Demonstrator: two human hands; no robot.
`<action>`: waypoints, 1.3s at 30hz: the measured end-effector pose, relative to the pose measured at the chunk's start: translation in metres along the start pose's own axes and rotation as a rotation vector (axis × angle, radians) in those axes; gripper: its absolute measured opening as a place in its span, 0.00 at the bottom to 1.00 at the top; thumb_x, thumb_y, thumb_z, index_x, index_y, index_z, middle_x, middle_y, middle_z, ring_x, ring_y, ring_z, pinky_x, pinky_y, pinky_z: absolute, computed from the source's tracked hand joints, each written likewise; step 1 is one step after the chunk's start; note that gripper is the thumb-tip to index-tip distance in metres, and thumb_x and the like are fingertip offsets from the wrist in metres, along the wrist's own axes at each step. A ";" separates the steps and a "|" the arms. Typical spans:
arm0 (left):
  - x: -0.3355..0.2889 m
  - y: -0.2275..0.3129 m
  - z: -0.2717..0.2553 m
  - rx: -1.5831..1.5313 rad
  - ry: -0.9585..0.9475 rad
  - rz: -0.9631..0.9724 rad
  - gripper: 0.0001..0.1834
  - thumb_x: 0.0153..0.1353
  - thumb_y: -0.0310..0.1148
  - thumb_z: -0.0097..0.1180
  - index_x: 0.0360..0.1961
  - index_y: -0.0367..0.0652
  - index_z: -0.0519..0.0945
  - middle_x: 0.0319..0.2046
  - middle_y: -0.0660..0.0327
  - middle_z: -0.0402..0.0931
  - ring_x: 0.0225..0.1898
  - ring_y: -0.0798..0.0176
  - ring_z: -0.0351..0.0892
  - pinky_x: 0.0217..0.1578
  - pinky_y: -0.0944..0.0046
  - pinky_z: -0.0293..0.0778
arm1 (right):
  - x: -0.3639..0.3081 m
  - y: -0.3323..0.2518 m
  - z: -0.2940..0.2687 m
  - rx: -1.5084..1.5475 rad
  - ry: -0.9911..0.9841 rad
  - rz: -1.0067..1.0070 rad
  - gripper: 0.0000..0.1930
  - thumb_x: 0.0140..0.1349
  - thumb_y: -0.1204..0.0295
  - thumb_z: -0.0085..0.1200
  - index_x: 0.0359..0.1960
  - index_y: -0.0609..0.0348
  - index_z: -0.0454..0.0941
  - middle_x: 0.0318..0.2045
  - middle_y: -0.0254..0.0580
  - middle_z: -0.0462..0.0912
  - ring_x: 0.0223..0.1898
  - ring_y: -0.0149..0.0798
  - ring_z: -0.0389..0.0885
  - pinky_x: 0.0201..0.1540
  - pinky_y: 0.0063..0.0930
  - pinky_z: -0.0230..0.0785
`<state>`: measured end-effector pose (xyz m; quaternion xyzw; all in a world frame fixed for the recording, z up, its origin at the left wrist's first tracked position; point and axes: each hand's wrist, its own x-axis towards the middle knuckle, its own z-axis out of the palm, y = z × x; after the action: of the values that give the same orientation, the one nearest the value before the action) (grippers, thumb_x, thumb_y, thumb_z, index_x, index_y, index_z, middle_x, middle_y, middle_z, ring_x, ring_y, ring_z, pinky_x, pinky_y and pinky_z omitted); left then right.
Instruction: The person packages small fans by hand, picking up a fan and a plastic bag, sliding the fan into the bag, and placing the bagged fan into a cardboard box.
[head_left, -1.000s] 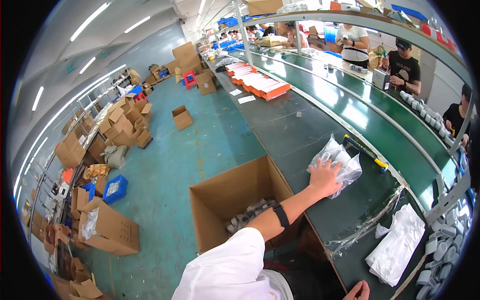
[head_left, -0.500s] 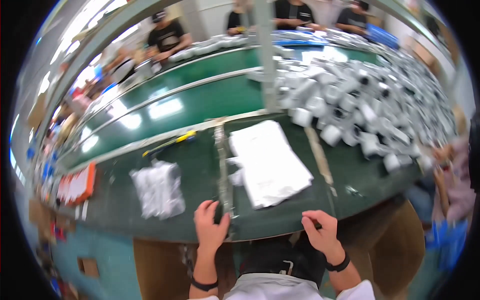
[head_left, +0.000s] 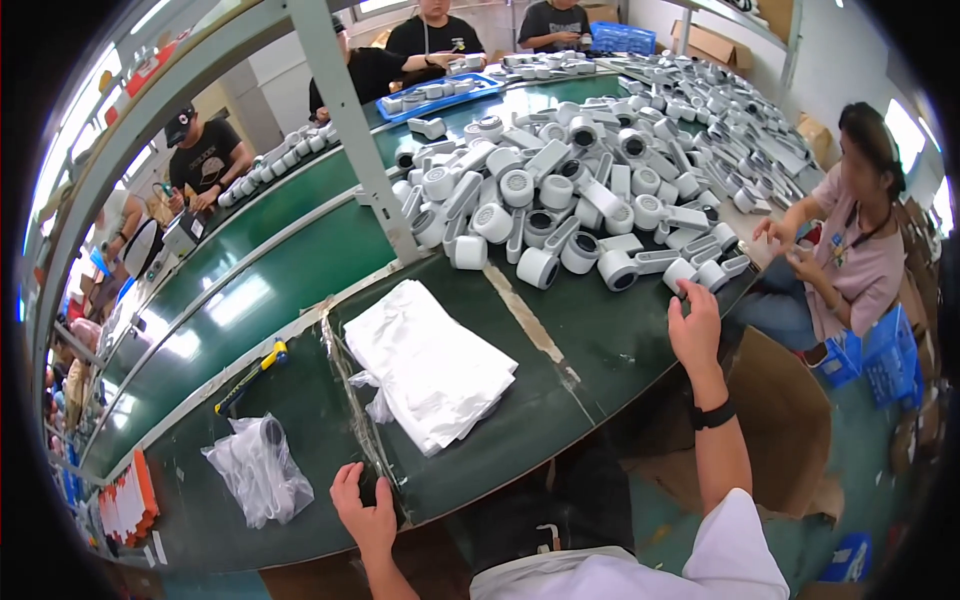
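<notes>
The right hand [head_left: 697, 330], fingers loosely spread, was at the near edge of the heap of white gadgets [head_left: 538, 268]; contact was unclear. The left hand [head_left: 366, 510], thumb and fingers apart, was at the table's [head_left: 312, 400] edge, near a filled clear bag [head_left: 260, 478] and white plastic sheets [head_left: 428, 368].

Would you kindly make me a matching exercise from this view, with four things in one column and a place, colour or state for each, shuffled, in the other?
Things
1. right hand
2. tool
3. bag
4. stack

Places, colours, states
A. flat and plain white
B. at the near edge of the heap
C. clear, with white parts inside
D. yellow and dark

Right pairs: 1-B, 2-D, 3-C, 4-A
</notes>
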<state>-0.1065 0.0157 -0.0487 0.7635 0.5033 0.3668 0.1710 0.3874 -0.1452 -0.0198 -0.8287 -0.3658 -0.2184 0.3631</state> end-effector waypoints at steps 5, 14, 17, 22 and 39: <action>0.000 -0.005 0.001 0.016 0.000 0.005 0.20 0.55 0.25 0.62 0.50 0.34 0.77 0.51 0.49 0.74 0.53 0.47 0.72 0.56 0.55 0.67 | 0.029 0.056 -0.015 -0.292 0.085 0.008 0.18 0.56 0.79 0.52 0.50 0.59 0.77 0.48 0.46 0.80 0.50 0.53 0.74 0.53 0.43 0.68; -0.001 -0.004 0.003 0.052 0.032 0.039 0.19 0.55 0.24 0.62 0.49 0.35 0.77 0.51 0.49 0.74 0.53 0.47 0.73 0.55 0.55 0.68 | 0.065 0.168 -0.026 -0.580 -0.335 -0.029 0.24 0.57 0.78 0.52 0.56 0.42 0.76 0.57 0.36 0.74 0.59 0.46 0.70 0.56 0.49 0.70; 0.000 -0.002 0.004 0.031 0.029 0.019 0.19 0.54 0.24 0.62 0.49 0.35 0.78 0.51 0.49 0.75 0.53 0.47 0.73 0.56 0.55 0.68 | 0.071 0.165 -0.029 -0.640 -0.395 0.040 0.21 0.55 0.79 0.54 0.51 0.44 0.78 0.51 0.36 0.75 0.58 0.46 0.71 0.53 0.47 0.70; 0.003 -0.003 0.003 0.000 0.043 0.029 0.20 0.53 0.24 0.64 0.48 0.36 0.78 0.51 0.50 0.75 0.53 0.49 0.74 0.56 0.56 0.69 | 0.064 0.177 -0.055 -0.508 -0.391 -0.071 0.17 0.51 0.78 0.59 0.44 0.48 0.80 0.44 0.39 0.78 0.53 0.48 0.74 0.49 0.45 0.69; 0.085 0.108 0.052 0.204 -0.404 0.559 0.07 0.54 0.34 0.66 0.34 0.45 0.84 0.33 0.59 0.80 0.36 0.52 0.78 0.37 0.55 0.73 | -0.076 -0.092 -0.028 1.225 -0.705 0.420 0.15 0.71 0.72 0.50 0.56 0.60 0.65 0.37 0.40 0.78 0.28 0.32 0.81 0.31 0.26 0.75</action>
<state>0.0205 0.0506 0.0174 0.9419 0.2649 0.1892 0.0829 0.2663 -0.1578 -0.0088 -0.5509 -0.3509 0.3784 0.6559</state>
